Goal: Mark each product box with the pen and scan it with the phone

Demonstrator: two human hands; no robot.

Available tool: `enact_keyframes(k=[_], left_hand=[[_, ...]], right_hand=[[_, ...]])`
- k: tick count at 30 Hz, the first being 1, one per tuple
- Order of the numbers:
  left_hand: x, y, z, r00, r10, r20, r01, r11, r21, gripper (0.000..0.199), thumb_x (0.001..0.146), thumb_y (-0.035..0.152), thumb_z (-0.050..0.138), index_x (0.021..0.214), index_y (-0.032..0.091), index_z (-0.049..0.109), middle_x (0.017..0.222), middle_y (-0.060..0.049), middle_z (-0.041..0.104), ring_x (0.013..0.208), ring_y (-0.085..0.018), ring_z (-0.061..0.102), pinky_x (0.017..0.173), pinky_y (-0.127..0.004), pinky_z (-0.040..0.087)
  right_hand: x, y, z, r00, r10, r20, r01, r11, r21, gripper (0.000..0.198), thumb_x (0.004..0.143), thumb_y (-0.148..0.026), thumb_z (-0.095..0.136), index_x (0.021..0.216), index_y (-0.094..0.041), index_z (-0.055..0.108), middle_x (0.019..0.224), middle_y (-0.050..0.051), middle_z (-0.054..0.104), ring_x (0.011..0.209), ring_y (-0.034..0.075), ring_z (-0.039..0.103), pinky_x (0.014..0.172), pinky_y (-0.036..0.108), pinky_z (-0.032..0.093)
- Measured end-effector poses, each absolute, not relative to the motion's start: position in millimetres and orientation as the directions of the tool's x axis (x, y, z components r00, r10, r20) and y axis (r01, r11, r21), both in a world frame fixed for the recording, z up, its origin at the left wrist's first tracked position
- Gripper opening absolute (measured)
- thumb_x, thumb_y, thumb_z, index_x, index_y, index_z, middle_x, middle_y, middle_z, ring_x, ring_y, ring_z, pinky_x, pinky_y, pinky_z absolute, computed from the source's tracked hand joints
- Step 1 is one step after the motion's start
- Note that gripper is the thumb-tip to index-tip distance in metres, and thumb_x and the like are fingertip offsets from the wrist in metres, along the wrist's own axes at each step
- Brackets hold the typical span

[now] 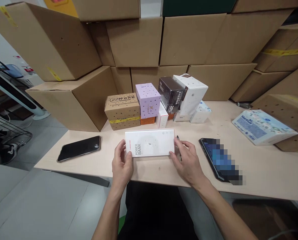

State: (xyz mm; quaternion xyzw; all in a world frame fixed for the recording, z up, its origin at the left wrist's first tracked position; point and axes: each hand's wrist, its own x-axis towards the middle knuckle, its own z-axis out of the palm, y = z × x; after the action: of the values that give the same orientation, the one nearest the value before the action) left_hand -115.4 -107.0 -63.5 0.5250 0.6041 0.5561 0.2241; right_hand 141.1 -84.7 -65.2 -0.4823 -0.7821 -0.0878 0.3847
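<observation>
A white power bank box [161, 143] with grey lettering is held level just over the front part of the table. My left hand [122, 163] grips its left end, thumb on the front edge and fingers behind. At the right end, my right hand [187, 161] closes on the box with thumb and fingers. A dark pen-like tip [178, 137] shows behind my right hand; the remainder is hidden. To the left lies a black phone [80, 148], screen up. A dark handheld device [217, 160] with its screen partly blurred lies to the right.
Behind the hands stand a brown carton [122, 111], a lilac box [148, 100], a dark brown box [171, 95] and a white box [192, 95]. A tissue pack [262, 126] leans at the right. Large cardboard boxes [194, 40] wall off the table's back [149, 170].
</observation>
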Motion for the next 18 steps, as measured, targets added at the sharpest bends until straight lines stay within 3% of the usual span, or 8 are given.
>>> enact_keyframes(k=[4, 11, 14, 18], left_hand=[[-114.8, -109.0, -62.8, -0.423, 0.834, 0.355, 0.381, -0.192, 0.904, 0.058, 0.089, 0.031, 0.061, 0.144, 0.031, 0.045, 0.141, -0.008, 0.055, 0.112, -0.019, 0.059, 0.096, -0.035, 0.051], [-111.7, -109.4, -64.5, -0.453, 0.823, 0.342, 0.326, -0.203, 0.923, 0.065, 0.087, 0.028, 0.063, 0.148, 0.033, 0.040, 0.127, -0.006, 0.060, 0.075, -0.008, 0.056, 0.074, -0.023, 0.054], [-110.2, -110.6, -64.9, -0.466, 0.810, 0.356, 0.334, -0.212, 0.918, 0.065, 0.087, 0.027, 0.063, 0.148, 0.030, 0.041, 0.125, -0.007, 0.061, 0.077, -0.009, 0.059, 0.073, -0.022, 0.054], [-112.0, -114.0, -67.0, -0.443, 0.809, 0.387, 0.308, -0.268, 0.913, 0.062, 0.089, 0.026, 0.060, 0.148, 0.029, 0.042, 0.128, -0.008, 0.061, 0.094, -0.013, 0.066, 0.085, -0.027, 0.056]], right_hand=[[140.2, -85.4, -64.6, -0.206, 0.687, 0.697, 0.792, 0.535, -0.294, 0.073, 0.094, -0.024, 0.057, 0.157, -0.016, 0.022, 0.115, 0.014, 0.067, 0.118, 0.031, 0.050, 0.096, 0.050, 0.051], [141.3, -86.1, -66.2, -0.144, 0.705, 0.695, 0.793, 0.502, -0.345, 0.074, 0.094, -0.029, 0.058, 0.157, -0.017, 0.023, 0.117, 0.017, 0.061, 0.115, 0.032, 0.053, 0.093, 0.051, 0.054], [140.9, -86.5, -65.9, -0.133, 0.715, 0.687, 0.786, 0.498, -0.366, 0.074, 0.094, -0.032, 0.057, 0.158, -0.018, 0.021, 0.117, 0.016, 0.060, 0.113, 0.031, 0.054, 0.091, 0.049, 0.055], [141.2, -87.2, -64.1, -0.134, 0.713, 0.688, 0.786, 0.499, -0.364, 0.078, 0.095, -0.038, 0.056, 0.159, -0.019, 0.017, 0.130, 0.018, 0.056, 0.115, 0.031, 0.052, 0.092, 0.049, 0.054]])
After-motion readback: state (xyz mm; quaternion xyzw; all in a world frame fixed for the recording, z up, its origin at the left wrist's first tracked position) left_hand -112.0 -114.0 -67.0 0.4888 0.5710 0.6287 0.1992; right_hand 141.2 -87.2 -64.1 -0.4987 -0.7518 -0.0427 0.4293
